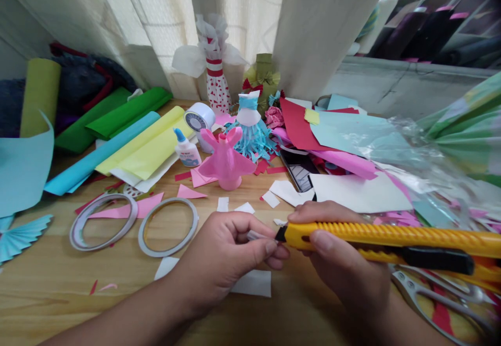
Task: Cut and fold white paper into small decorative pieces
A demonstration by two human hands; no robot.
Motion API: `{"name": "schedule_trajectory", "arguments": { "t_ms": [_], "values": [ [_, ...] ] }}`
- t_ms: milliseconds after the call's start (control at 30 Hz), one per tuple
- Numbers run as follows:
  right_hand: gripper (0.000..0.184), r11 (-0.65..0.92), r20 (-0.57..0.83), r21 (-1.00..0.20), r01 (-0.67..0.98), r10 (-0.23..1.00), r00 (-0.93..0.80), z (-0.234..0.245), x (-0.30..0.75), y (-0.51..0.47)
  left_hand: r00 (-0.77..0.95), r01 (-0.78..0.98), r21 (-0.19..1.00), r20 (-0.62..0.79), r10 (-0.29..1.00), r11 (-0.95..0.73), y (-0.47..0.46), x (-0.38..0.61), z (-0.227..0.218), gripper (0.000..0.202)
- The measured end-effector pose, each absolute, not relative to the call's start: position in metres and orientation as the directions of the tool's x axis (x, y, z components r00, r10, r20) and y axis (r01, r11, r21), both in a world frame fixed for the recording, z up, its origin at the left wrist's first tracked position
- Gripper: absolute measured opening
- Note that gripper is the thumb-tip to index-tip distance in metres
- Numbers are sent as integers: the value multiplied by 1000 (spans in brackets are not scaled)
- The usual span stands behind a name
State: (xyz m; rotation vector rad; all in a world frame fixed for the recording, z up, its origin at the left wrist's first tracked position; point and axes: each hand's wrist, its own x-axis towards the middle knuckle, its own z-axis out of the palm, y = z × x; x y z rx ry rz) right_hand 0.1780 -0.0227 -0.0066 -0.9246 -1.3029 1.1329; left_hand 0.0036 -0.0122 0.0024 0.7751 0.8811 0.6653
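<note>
The left hand is nearly closed, its fingertips pinching what seems to be a narrow white paper strip, though the fingers partly hide it. The right hand grips a yellow utility knife, its blade end just beside the strip. Below them, a wooden tabletop carries paper scraps, two tape rolls, a glue bottle, a pink paper dress, a blue paper dress and scissors. Coloured paper sheets are heaped to the right. Cream curtains hang behind the tabletop.
</note>
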Motion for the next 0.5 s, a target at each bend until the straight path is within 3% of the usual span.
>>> {"name": "schedule_trajectory", "arguments": {
  "t_ms": [500],
  "values": [
    [14,269,275,-959,-89,959,-74,-12,181,-22,489,-157,859,-361,794,487,-11,3,3,11]
  ]
}}
